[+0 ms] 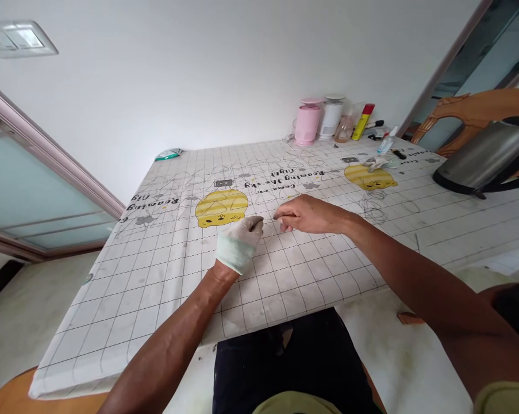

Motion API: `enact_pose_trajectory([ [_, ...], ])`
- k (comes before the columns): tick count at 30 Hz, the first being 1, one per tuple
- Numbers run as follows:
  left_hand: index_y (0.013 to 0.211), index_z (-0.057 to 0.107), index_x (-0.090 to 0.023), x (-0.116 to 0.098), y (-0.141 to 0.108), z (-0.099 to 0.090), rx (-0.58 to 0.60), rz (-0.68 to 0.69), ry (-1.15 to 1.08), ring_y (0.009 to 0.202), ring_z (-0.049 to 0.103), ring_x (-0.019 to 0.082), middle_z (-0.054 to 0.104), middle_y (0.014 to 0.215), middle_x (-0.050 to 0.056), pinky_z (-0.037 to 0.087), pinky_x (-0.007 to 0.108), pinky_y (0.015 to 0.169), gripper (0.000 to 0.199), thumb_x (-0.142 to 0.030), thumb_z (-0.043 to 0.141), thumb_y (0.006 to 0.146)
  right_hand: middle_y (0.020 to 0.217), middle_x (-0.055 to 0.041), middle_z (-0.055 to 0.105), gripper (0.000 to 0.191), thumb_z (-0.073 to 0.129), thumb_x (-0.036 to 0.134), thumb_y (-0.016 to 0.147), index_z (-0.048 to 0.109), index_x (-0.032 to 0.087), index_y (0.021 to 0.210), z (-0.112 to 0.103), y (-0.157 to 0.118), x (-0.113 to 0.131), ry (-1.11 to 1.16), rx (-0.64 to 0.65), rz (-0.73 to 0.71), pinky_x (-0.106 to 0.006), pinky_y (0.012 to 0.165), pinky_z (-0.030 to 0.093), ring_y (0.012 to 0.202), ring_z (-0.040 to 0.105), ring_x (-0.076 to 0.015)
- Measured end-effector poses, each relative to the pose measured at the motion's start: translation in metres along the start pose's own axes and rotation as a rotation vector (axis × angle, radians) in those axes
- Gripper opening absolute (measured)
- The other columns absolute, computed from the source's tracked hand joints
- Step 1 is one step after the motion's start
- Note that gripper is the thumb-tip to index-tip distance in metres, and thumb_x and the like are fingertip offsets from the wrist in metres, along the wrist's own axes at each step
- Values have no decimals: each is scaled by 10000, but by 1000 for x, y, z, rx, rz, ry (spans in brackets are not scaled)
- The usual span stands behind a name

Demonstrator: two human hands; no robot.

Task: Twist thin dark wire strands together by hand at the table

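Note:
My left hand [242,238] wears a white glove with a pale green cuff. Its thumb and fingers are pinched together above the middle of the table. Just to the right is my right hand [300,214], bare, its fingertips also closed in a pinch. A small gap separates the two hands. Whatever either pinch holds is too fine to make out. Beyond my right wrist, a loose tangle of thin thread or wire [373,207] lies on the checked tablecloth [280,282]. More thin looping lines cross the cloth near its printed yellow balloons.
Along the wall stand a pink device [307,122], a white device [330,118], a glass bottle [344,127] and a yellow-red can [363,122]. A small clear bottle [387,141] is nearer. A metal kettle [487,155] is at right; a green-white packet [168,154] lies back left.

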State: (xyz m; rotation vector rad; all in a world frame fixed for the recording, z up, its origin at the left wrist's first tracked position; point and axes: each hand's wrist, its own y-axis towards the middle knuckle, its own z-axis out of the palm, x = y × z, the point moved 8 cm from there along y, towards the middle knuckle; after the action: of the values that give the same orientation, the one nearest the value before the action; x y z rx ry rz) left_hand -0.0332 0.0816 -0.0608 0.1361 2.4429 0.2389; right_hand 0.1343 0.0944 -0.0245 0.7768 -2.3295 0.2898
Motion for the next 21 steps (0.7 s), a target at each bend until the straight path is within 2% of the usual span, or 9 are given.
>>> enact_pose_trajectory([
  [4, 923, 802, -296, 1, 3, 1, -13, 16, 77, 850, 708, 189, 778, 825, -11, 481, 293, 761, 271, -361, 545, 982, 803, 7, 771, 214, 541, 208, 971, 718, 218, 851, 8, 1, 8, 3, 42, -42, -287, 643, 482, 697, 700, -154],
  [9, 718, 703, -236, 3, 4, 3, -34, 9, 187, 697, 593, 163, 687, 707, 2, 360, 292, 623, 328, -300, 494, 962, 730, 12, 704, 277, 477, 122, 963, 570, 205, 716, 11, -2, 28, -190, -16, -133, -292, 633, 384, 633, 592, -132],
  [12, 707, 668, -230, 6, 4, 2, -73, -50, 204, 686, 572, 168, 680, 726, 9, 337, 300, 616, 289, -292, 507, 939, 642, 6, 611, 276, 477, 87, 940, 502, 205, 692, 17, 0, 36, -363, -55, -130, -306, 598, 302, 585, 493, -133],
  [15, 717, 643, -232, 11, 4, 3, -68, -140, 170, 686, 587, 178, 681, 741, 13, 345, 301, 624, 252, -296, 515, 925, 595, 1, 520, 263, 477, 66, 925, 497, 204, 703, 26, 5, 41, -530, -73, -81, -326, 574, 227, 557, 401, -139],
  [21, 764, 666, -235, 17, 9, -1, -71, -273, 14, 778, 661, 214, 728, 769, 41, 414, 301, 704, 262, -306, 497, 951, 653, -31, 576, 191, 504, 12, 884, 621, 161, 856, 48, 22, 49, -679, -53, 13, -330, 578, 225, 566, 429, -150],
])
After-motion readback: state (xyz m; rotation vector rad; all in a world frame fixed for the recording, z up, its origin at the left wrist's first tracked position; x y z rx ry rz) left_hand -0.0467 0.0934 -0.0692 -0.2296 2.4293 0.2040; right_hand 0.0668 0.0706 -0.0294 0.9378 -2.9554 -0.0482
